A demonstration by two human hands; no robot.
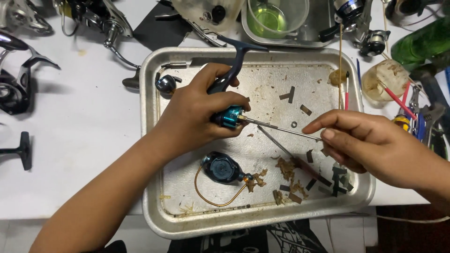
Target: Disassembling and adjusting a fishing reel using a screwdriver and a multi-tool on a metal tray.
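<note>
My left hand (194, 115) grips a fishing reel part (229, 115) with a teal blue metal body and a dark T-shaped handle arm (238, 56), held over a metal tray (150, 140). A thin steel shaft (276, 127) sticks out of the teal body toward the right. My right hand (370, 140) pinches the far end of that shaft between thumb and fingers. Below my left hand, a dark blue reel side cover (220, 167) with a gold wire bail (206, 199) lies in the tray.
The tray holds several small dark pads, brown grease lumps (290, 171), a washer (294, 124) and a round knob (166, 83). Other reels (16, 79) lie on the white table at left. A green cup (276, 16) stands behind; brushes and tools (412, 112) sit at right.
</note>
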